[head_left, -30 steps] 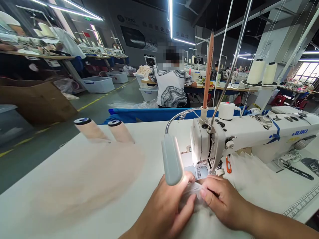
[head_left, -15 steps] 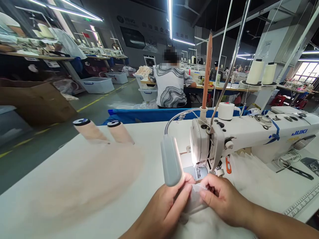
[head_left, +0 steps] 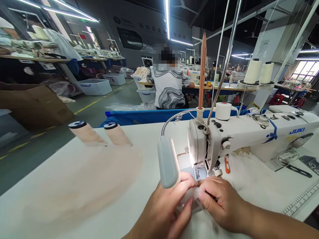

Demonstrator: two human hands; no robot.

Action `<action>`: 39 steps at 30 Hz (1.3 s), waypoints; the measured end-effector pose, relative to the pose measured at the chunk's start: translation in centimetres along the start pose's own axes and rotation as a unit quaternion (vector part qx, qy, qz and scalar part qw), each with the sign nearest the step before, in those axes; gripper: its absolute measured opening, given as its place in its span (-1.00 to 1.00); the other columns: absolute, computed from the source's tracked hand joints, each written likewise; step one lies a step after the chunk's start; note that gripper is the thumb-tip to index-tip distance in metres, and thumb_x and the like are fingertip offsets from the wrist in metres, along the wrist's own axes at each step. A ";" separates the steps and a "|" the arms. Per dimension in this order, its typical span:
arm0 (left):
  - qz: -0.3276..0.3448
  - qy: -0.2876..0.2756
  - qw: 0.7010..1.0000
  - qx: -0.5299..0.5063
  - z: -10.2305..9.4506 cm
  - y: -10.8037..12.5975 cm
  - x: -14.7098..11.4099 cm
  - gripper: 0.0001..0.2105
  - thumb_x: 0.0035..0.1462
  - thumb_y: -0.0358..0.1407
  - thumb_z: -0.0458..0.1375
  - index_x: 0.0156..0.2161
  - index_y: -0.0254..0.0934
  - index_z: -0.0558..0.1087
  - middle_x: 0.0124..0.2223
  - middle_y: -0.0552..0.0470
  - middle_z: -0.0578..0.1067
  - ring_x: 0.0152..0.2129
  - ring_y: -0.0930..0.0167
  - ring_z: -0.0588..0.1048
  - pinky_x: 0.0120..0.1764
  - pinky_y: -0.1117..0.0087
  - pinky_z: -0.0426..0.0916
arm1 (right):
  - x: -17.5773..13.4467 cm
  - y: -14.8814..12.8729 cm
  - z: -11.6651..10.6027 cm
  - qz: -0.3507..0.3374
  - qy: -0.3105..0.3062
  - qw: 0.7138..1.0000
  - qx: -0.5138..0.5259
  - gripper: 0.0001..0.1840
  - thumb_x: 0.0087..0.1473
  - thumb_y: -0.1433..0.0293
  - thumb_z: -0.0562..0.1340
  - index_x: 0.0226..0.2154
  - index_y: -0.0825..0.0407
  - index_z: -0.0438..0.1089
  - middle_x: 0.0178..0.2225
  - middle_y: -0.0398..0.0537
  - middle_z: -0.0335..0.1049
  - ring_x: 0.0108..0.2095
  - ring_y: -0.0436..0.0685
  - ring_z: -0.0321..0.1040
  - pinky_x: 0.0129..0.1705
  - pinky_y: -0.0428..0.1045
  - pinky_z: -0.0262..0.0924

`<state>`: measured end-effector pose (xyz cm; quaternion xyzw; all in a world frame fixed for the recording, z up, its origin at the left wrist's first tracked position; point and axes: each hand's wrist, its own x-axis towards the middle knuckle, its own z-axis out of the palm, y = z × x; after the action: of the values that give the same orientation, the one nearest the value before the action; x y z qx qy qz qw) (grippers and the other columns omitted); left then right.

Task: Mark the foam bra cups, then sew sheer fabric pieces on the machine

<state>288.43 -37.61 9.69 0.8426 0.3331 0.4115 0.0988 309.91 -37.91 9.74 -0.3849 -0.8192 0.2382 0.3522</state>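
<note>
A piece of sheer white fabric (head_left: 190, 196) lies bunched between my two hands, just in front of the sewing machine's needle area. My left hand (head_left: 165, 207) has its curled fingers on the fabric's far edge, the thumb lower down against the cloth. With thumb and bent fingers, my right hand (head_left: 223, 202) pinches the other side of the fabric. The presser foot (head_left: 197, 173) of the white sewing machine (head_left: 239, 132) stands just beyond my fingertips. A grey lamp head (head_left: 168, 162) hangs over my left fingers and hides part of them.
Thin peach fabric (head_left: 82, 186) spreads across the left tabletop, with two peach thread cones (head_left: 87, 132) at its far edge. Right of the needle are orange thread snips (head_left: 227, 164), more sheer fabric (head_left: 251, 169) and a ruler (head_left: 301, 199). A person (head_left: 169, 83) sits ahead.
My left thumb has moved down, away from the left fingertips. Both hands have drawn slightly closer together over the fabric. The view has shifted a little.
</note>
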 end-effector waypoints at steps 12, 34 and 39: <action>0.018 0.003 0.999 0.050 -0.1 -0.2 0.2 -0.72 0.38 -0.48 -0.03 0.02 -0.12 0.42 -0.12 -0.01 0.58 -0.24 0.26 0.50 -0.16 0.20 0.41 | 0.1 -0.1 0.1 -0.003 0.006 1.000 -0.002 -0.64 0.37 0.34 0.04 -0.46 -0.07 -0.06 -0.52 -0.24 0.10 -0.46 0.06 0.15 -0.32 -0.01 0.03; 0.060 0.029 0.990 0.124 0.3 -0.8 -0.4 -0.61 0.37 -0.50 0.04 0.20 -0.08 0.38 0.07 -0.12 0.61 0.06 0.14 0.58 -0.04 0.03 0.50 | 0.1 -0.1 0.4 -0.043 0.022 0.998 -0.037 -0.65 0.34 0.41 0.04 -0.46 -0.07 -0.10 -0.52 -0.23 0.09 -0.47 0.06 0.10 -0.35 0.00 0.02; 0.035 0.044 0.991 0.119 0.9 -0.6 -0.4 -0.61 0.36 -0.45 -0.04 0.11 0.00 0.48 0.00 -0.09 0.64 -0.06 0.10 0.62 -0.12 -0.04 0.52 | 0.0 0.0 0.5 -0.047 0.031 0.998 -0.036 -0.65 0.33 0.42 0.05 -0.46 -0.07 -0.09 -0.52 -0.22 0.10 -0.47 0.06 0.11 -0.35 -0.01 0.02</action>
<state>288.66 -37.32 8.56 0.8407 0.3537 0.4089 -0.0311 309.50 -37.99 9.42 -0.3654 -0.8332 0.1794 0.3743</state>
